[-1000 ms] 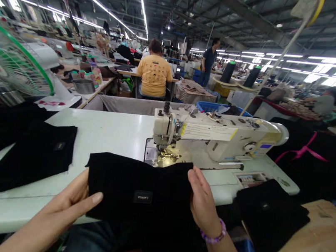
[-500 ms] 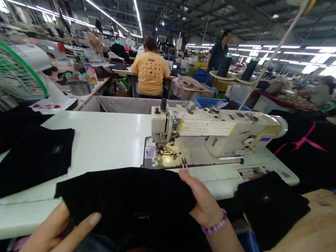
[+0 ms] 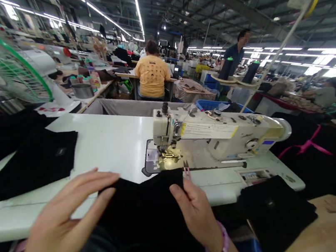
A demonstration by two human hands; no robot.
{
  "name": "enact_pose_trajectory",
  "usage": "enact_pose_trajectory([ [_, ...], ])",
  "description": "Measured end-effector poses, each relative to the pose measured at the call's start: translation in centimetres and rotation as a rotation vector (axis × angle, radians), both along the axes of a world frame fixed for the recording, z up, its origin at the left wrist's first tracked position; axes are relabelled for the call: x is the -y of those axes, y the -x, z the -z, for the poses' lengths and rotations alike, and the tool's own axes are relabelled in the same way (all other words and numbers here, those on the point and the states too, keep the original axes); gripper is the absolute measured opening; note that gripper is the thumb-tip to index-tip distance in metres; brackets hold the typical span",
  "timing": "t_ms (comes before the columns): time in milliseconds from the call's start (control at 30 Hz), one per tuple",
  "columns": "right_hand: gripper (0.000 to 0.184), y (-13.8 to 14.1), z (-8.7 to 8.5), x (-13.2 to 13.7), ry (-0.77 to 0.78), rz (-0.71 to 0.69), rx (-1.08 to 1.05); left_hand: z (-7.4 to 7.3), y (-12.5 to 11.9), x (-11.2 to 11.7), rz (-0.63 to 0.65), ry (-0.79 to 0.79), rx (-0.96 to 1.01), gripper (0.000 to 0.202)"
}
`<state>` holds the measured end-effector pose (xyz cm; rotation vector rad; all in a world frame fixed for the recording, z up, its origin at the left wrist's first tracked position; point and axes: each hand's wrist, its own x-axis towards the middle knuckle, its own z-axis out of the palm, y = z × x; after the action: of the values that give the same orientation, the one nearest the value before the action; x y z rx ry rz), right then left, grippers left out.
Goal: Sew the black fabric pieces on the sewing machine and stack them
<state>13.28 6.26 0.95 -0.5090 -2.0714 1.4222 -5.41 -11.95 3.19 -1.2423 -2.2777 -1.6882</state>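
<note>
A black fabric piece (image 3: 143,206) is held up between my hands at the near edge of the sewing table. My left hand (image 3: 70,208) has its upper left corner between thumb and fingers. My right hand (image 3: 197,214) grips its upper right part, thumb on the near face and fingers mostly hidden behind. Just beyond the right fingertips, small scissors (image 3: 186,168) with pink handles lie by the machine bed, their handle ends partly covered. The sewing machine (image 3: 212,128) stands past the cloth, its presser foot (image 3: 168,155) lit and apart from the fabric.
Stacked black pieces (image 3: 38,165) lie on the table's left side; another black stack (image 3: 275,209) rests at right, partly over a wooden board (image 3: 321,241). A green-rimmed fan (image 3: 13,65) stands at left. Ahead, a person in yellow (image 3: 152,75) sits; another person (image 3: 234,51) stands farther back.
My left hand has moved up and right along the cloth, and the fabric now looks narrower. Its small label has gone out of sight. The standing person has shifted right.
</note>
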Motion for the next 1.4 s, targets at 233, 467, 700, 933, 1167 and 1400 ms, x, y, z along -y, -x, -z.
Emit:
enact_pose_trajectory([
  [233, 0.037, 0.1, -0.5, 1.2, -0.121, -0.154, 0.036, -2.9, -2.7, -6.2, 0.457, 0.059, -0.505, 0.023],
  [467, 0.019, 0.2, -0.5, 0.8, 0.243, -0.057, -0.142, -0.5, -3.1, -6.8, 0.449, -0.060, -0.447, 0.023],
  [700, 0.026, 0.7, -0.9, 0.5, 0.360, 0.018, -0.216, 0.2, -3.5, -6.8, 0.432, -0.056, -0.422, 0.022],
  [933, 0.031, 0.5, -1.0, -0.1, 0.499, -0.041, -0.164, 0.4, -3.7, -6.7, 0.417, -0.050, -0.392, 0.022],
  [1167, 0.025, -0.1, -2.1, -0.2, 0.428, -0.001, -0.142, 0.3, -4.2, -7.1, 0.332, -0.062, -0.413, 0.025],
  [1400, 0.018, -0.7, -2.9, -0.1, 0.243, 0.041, -0.149, -0.5, -5.4, -7.4, 0.309, -0.166, -0.539, 0.025],
])
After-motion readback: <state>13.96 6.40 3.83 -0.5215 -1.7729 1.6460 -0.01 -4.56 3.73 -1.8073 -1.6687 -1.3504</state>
